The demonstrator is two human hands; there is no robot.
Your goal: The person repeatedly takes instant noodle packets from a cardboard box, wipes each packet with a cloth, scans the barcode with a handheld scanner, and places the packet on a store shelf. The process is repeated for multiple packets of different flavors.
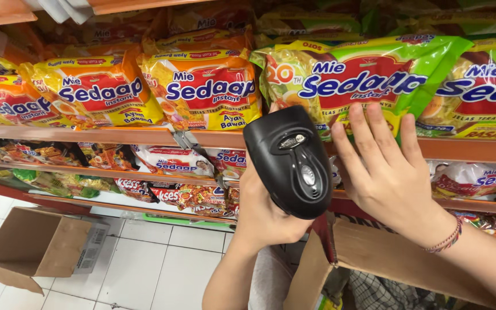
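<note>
Left hand (265,215) wrapped tight around black scanner (295,161), nose up toward the shelf (144,135). Right hand (388,172) spread flat, fingers open, tips resting on green noodle packet (374,80) at shelf edge. Looks light, crackly, slippery film, brittle inside; probably best pinched at a crimped end, never squeezed mid-pack. Open cardboard box (35,244) down on the floor.
</note>
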